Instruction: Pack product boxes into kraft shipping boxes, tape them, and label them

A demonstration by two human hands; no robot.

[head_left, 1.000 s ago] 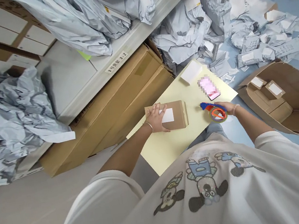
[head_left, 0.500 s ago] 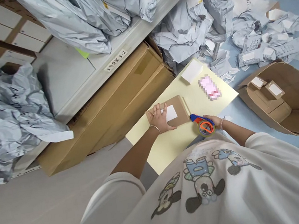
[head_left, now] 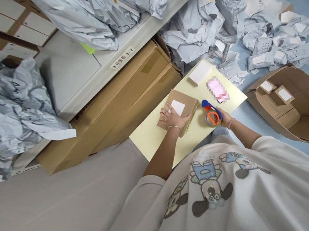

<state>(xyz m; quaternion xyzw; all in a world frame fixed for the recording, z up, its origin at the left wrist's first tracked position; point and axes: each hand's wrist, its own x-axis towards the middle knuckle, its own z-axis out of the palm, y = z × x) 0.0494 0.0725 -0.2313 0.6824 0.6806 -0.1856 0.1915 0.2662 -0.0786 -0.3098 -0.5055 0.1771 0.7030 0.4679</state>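
The small cardboard box [head_left: 177, 111] has been swung round since a moment ago and now sits slanted on the pale yellow table [head_left: 153, 143], near the table's middle. The person's left hand [head_left: 174, 118] lies flat on top of it, fingers spread and pressing down rather than gripping. A white label [head_left: 178, 107] shows just beyond the fingertips, turned along with the box.

The right hand [head_left: 224, 117] is closed around the handle of a blue and red tape dispenser [head_left: 212, 118]. The dispenser has moved up from the table's near edge and now sits just beside the box, though its fingers are mostly hidden behind the tape roll. I can't tell whether the dispenser is touching the box.

The box's long axis is hard to judge: it looks nearly square from here, and the hand covers much of the top. Its edges run at a slant to the table's sides, with one corner pointing toward the shelf.

Farther along the table lie a white pad [head_left: 200, 72] and a pink object [head_left: 217, 90], too blurred to make out. An open cardboard carton [head_left: 298, 120] stands on the floor to the right, among scattered torn grey mailer bags [head_left: 276, 33].
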